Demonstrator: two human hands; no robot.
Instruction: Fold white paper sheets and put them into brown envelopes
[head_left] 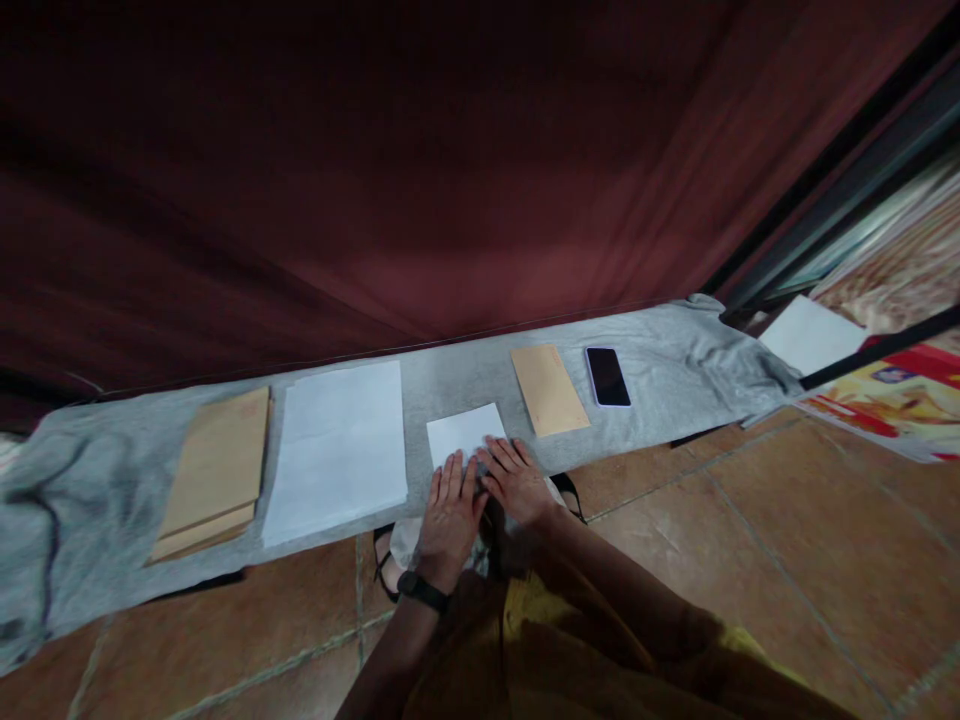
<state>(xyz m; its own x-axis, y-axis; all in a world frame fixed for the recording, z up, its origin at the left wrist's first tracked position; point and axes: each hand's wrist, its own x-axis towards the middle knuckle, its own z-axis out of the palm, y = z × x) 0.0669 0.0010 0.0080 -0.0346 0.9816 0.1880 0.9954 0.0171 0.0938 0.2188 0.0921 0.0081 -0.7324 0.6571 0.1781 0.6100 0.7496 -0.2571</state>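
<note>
A small white sheet of paper (463, 428), which looks folded, lies on a grey cloth-covered bench in front of me. My left hand (451, 505) rests flat on its near left part, fingers stretched out. Beside it my right hand (517, 477) presses on the near right part, fingers spread and also flat. The fingertips of both hands cover the paper's near edge. To the right of the paper lies a single brown envelope (550, 392). On the left is a stack of larger white sheets (341, 445).
A stack of brown envelopes (214, 460) lies at the far left of the grey cloth (675, 360). A phone (608, 377) with a dark screen lies right of the single envelope. Dark red curtain (450, 200) hangs behind the bench. Tiled floor (712, 530) shows in front.
</note>
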